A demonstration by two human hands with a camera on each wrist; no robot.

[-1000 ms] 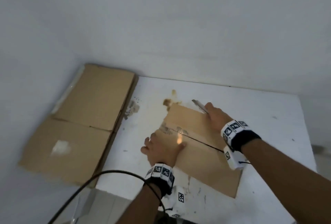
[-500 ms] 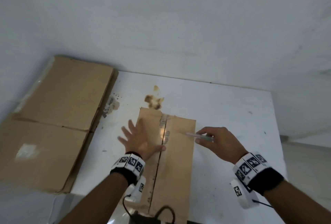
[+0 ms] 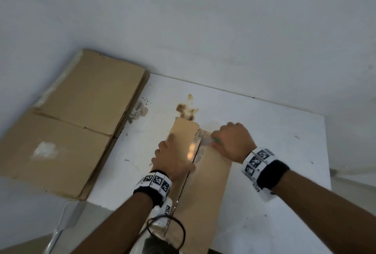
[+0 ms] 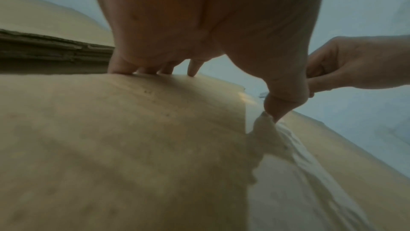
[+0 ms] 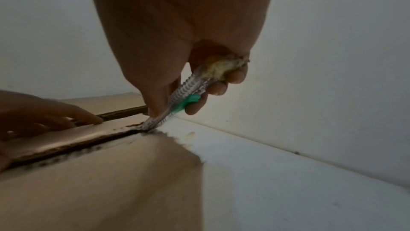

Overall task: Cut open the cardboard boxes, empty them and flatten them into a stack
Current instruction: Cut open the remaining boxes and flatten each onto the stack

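Half a second ago the right hand hovered beside the cardboard box with the utility knife clear of it; now it has come to the far end of the centre seam, fingers curled tight around the knife, whose tip sits in the seam. Meanwhile the left hand has dropped from a raised, spread pose onto the left flap, fingers straight and pressing down, thumb at the seam's torn tape. That box lies along the middle of the white table, running from its near edge toward the far one. Beyond the table's left edge lies a stack of flattened cardboard.
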